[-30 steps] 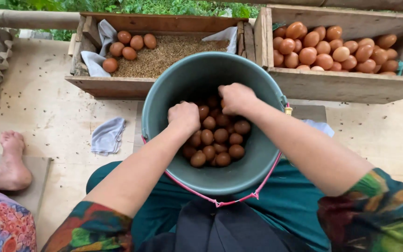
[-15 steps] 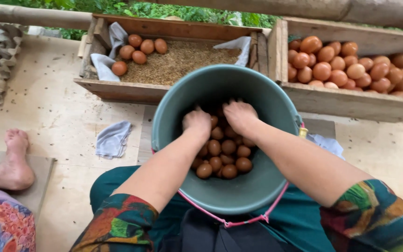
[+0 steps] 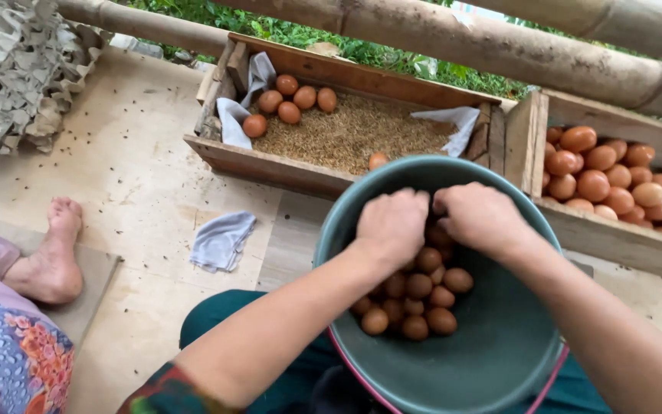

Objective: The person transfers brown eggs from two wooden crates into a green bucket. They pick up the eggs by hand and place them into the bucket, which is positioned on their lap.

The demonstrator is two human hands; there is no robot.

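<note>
Fingers of both hands, left hand (image 3: 392,226) and right hand (image 3: 480,217), curl among brown eggs (image 3: 415,295) in the green bucket (image 3: 499,360); grasp indeterminate; squeezing risks cracked shells.

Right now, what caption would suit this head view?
Both hands, left and right, reach into a green bucket of brown eggs.
</note>
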